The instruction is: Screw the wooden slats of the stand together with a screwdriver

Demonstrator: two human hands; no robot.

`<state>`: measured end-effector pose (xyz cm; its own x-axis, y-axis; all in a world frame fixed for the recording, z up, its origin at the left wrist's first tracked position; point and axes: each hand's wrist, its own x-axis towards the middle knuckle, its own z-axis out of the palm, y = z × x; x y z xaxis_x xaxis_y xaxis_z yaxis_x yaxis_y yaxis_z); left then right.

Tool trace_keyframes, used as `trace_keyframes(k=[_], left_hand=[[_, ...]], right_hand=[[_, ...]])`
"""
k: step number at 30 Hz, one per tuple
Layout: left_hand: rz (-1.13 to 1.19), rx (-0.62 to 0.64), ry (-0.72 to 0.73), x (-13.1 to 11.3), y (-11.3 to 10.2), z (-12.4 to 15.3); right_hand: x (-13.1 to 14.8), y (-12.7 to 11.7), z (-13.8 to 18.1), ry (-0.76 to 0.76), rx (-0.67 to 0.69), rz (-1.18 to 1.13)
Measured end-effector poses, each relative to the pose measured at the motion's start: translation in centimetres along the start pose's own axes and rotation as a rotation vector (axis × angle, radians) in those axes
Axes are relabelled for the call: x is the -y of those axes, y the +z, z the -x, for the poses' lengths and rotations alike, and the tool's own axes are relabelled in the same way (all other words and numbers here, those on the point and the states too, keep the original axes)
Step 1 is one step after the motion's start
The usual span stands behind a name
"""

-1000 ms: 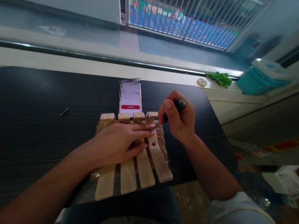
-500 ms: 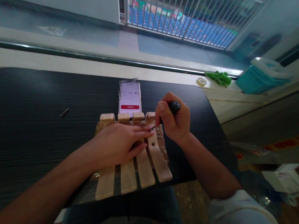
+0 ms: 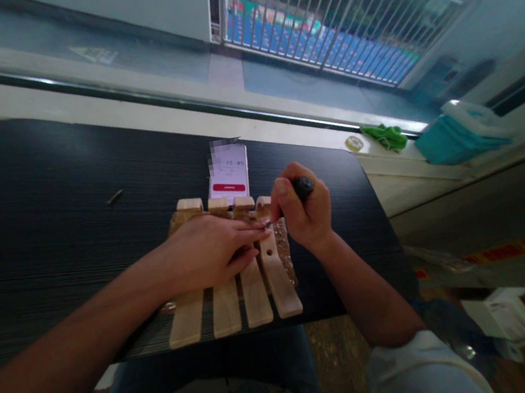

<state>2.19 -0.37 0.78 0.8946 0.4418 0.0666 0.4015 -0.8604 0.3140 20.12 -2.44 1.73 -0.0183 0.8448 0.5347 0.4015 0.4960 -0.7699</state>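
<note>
Several pale wooden slats (image 3: 255, 295) with curled upper ends lie side by side near the table's front edge. My left hand (image 3: 206, 251) rests flat across them, fingers stretched to the right. Its fingertips touch the rightmost slat (image 3: 281, 280), which has a dark round hole. In my right hand (image 3: 305, 206) is a black-handled screwdriver (image 3: 304, 187), gripped in a closed fist. Its thin metal shaft points left and down to the rightmost slat, close beside my left fingertips. What the tip touches is too small to make out. Clear bubble wrap (image 3: 283, 247) shows beneath the slats.
A lit phone (image 3: 228, 172) stands just behind the slats on the dark table (image 3: 40, 193). A small thin metal piece (image 3: 114, 197) lies to the left. On the sill are a tape roll (image 3: 354, 143), a green cloth (image 3: 386, 135) and a teal box (image 3: 448, 137).
My right fist and the screwdriver handle have shifted slightly left and turned a little. My left hand stays pressed on the slats.
</note>
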Motion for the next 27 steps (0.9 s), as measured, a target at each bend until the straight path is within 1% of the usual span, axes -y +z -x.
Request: trace_keyframes(k=[7, 12, 17, 22, 27], left_hand=[[0.027, 0.021, -0.016, -0.35, -0.50, 0.02], [0.051, 0.029, -0.012, -0.73, -0.99, 0.13], [0.053, 0.026, -0.006, -0.70, -0.84, 0.15], [0.046, 0.013, 0.001, -0.62, -0.72, 0.13], [0.053, 0.007, 0.001, -0.54, -0.55, 0.11]], right_hand=[[-0.30, 0.03, -0.03, -0.002, -0.023, -0.043], [-0.25, 0.09, 0.04, 0.007, -0.021, -0.001], [-0.04, 0.11, 0.03, 0.029, -0.014, 0.039], [-0.23, 0.17, -0.07, 0.010, -0.020, -0.003], [-0.46, 0.26, -0.10, 0.035, -0.018, 0.005]])
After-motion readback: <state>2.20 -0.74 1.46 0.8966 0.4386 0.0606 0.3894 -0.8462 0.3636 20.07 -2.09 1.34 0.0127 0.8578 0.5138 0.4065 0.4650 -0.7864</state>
